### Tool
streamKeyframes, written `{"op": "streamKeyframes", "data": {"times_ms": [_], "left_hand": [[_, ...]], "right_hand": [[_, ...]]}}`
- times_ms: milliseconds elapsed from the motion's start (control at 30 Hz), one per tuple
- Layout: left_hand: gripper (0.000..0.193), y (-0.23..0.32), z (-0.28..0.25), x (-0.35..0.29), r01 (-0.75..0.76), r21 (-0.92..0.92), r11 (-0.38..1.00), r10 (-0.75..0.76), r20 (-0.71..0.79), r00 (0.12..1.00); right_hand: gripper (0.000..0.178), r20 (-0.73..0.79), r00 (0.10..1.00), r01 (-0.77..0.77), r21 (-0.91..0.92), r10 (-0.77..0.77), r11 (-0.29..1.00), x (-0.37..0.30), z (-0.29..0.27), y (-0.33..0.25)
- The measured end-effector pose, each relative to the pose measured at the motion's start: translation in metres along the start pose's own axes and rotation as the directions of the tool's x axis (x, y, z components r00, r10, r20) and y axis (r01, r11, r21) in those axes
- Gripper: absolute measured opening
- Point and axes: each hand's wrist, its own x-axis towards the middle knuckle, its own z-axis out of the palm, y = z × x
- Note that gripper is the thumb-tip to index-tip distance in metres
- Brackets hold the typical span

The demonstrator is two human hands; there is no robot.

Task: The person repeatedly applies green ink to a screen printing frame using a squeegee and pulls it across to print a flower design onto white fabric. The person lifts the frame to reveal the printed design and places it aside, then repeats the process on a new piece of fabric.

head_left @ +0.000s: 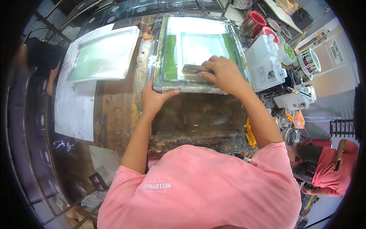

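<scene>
A screen-printing frame (164, 84) lies on the worktable, its mesh green at the sides with a pale area in the middle. My right hand (223, 72) is closed around a squeegee (193, 68), which rests on the near part of the mesh. At the frame's near left corner, my left hand (154, 97) grips the edge, with the thumb along the near side and the fingers partly hidden at the left side. What lies under the mesh cannot be made out clearly.
A stack of clear plastic sheets (105, 55) lies on white paper (74, 110) to the left. White plastic jugs (265, 66) and a red-rimmed can (253, 23) crowd the right side. A yellow cloth (249, 133) hangs by my right forearm. Two other people stand at far left and right.
</scene>
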Motion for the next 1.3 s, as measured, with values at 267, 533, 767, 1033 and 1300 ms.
{"op": "streamKeyframes", "data": {"times_ms": [267,533,767,1033,1300], "left_hand": [[0.106,-0.031,0.015,-0.014,-0.049,0.573,0.818,0.105,-0.066,0.992],[0.114,-0.044,0.013,-0.017,-0.146,0.565,0.812,0.21,-0.05,0.976],[0.118,-0.045,0.014,-0.014,-0.174,0.568,0.804,0.271,-0.089,0.959],[0.121,-0.045,0.013,-0.014,-0.226,0.449,0.864,0.289,-0.074,0.955],[0.118,-0.047,0.016,-0.017,-0.252,0.456,0.854,0.328,-0.095,0.94]], "right_hand": [[0.035,-0.08,0.995,-0.054,-0.023,0.052,0.998,-0.042,0.076,-0.018],[0.037,-0.179,0.984,-0.026,-0.147,-0.001,0.989,0.045,0.096,0.051],[0.048,-0.034,0.998,-0.05,-0.13,0.046,0.99,0.153,0.069,0.131],[0.051,-0.163,0.987,-0.033,-0.176,0.004,0.984,0.186,0.081,0.157],[0.041,-0.114,0.993,-0.031,-0.179,0.011,0.983,0.085,0.082,0.082]]}}
